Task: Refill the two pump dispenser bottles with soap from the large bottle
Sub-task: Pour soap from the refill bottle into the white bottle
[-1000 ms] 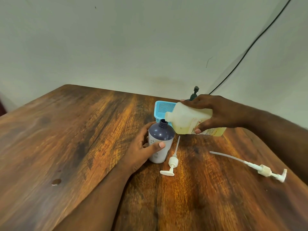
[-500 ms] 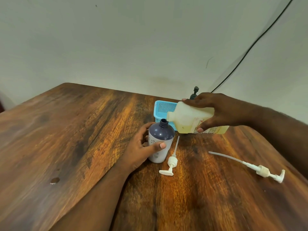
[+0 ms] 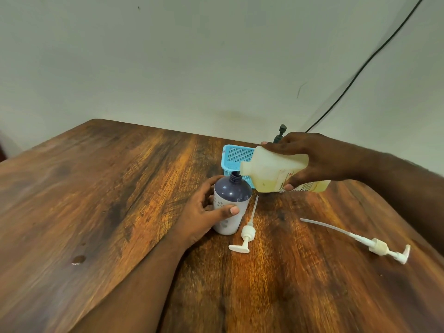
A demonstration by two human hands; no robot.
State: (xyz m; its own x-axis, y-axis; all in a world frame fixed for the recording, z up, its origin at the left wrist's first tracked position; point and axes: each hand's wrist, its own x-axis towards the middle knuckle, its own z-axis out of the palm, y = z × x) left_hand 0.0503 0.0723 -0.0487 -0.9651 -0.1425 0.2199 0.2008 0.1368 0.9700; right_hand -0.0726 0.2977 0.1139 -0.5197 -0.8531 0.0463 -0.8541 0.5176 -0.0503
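Dark wet spot (image 3: pixel 78 259) on the brown wood-grain table (image 3: pixel 120 188), far left, well apart from the work: possible soap drip, slip risk for anything set down there. Left hand (image 3: pixel 204 212), fingers and thumb wrapped tight around the small upright dispenser bottle with dark purple shoulder and pale patterned body (image 3: pixel 230 205), pump off, neck open. Short white pump head with dip tube (image 3: pixel 247 233), flat on the table just beside that bottle's base; likely to be knocked or wetted by any overflow. Large translucent plastic bottle of yellowish soap (image 3: pixel 274 174), tipped near horizontal, mouth at the small bottle's neck, clamped in the right hand (image 3: pixel 319 159) from above. Flow not discernible. Narrow neck under a wide mouth: risk of soap running down the purple shoulder onto fingers and table if tilted further or shifted sideways; risk of a sudden gulp and overfill, fill level hidden by the dark shoulder. Light blue perforated plastic basket (image 3: pixel 234 156) behind, touching neither bottle as far as visible. Dark pump top (image 3: pixel 281 133) behind the right hand, bottle body hidden, presumably the second dispenser, not yet opened. Long white pump with tube (image 3: pixel 374 243), far right, near the table edge: roll-off risk.
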